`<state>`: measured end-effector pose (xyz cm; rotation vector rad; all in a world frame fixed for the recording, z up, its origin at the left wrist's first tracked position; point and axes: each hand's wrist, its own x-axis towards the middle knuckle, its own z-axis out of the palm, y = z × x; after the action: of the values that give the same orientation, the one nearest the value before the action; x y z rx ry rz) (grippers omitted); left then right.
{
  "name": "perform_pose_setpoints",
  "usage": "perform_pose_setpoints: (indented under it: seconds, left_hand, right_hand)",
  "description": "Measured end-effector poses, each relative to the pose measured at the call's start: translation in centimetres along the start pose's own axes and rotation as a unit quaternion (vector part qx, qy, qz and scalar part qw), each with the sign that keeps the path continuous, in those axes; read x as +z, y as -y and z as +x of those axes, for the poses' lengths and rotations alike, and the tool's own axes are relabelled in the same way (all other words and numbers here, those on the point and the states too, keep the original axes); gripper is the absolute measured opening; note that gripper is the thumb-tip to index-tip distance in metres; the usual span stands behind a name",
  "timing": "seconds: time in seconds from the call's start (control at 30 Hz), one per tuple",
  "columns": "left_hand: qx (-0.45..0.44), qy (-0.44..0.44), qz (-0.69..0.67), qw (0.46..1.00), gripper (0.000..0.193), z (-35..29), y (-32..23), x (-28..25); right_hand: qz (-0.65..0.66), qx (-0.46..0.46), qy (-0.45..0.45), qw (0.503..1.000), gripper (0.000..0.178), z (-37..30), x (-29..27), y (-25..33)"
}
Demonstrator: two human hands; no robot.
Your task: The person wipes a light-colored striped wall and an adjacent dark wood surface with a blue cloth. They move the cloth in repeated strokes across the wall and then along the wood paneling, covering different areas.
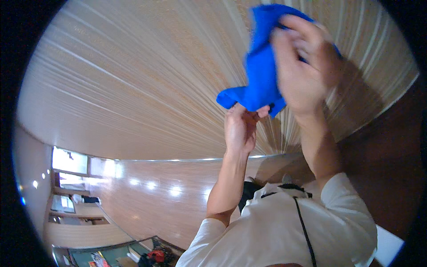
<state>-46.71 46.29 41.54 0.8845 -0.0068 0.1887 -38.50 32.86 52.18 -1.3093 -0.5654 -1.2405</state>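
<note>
A bright blue cloth [262,73] hangs crumpled between my two hands, in front of a beige striped wall panel [147,75]. My left hand [240,129] is closed on the lower edge of the cloth, with the fingertips partly hidden behind it. Higher up and to the right, my right hand [307,66] is smeared by motion. Its fingers are curled at the upper part of the cloth, which shows on both sides of them. Whether the cloth touches the panel I cannot tell.
A glossy wooden floor [155,187] runs along the panel's bottom edge. Far left, a person [86,199] stands near bright windows [69,161]. A green board or table [89,253] with assorted items is at lower left. Dark brown surface [382,147] lies to the right.
</note>
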Motion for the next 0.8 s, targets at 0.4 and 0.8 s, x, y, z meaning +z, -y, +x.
perform_pose_setpoints:
  seconds: [0.4, 0.8]
  left_hand:
    - [-0.110, -0.003, -0.009, 0.994, 0.026, -2.7, -3.7, -2.2]
    - [-0.152, -0.046, -0.057, 0.986, 0.030, -3.3, -3.0, -9.3]
  right_hand:
    - [-0.107, 0.012, -0.067, 0.992, 0.013, -0.8, -2.3, 4.7]
    - [-0.163, -0.197, 0.154, 0.954, 0.020, -7.5, 5.5, 6.1]
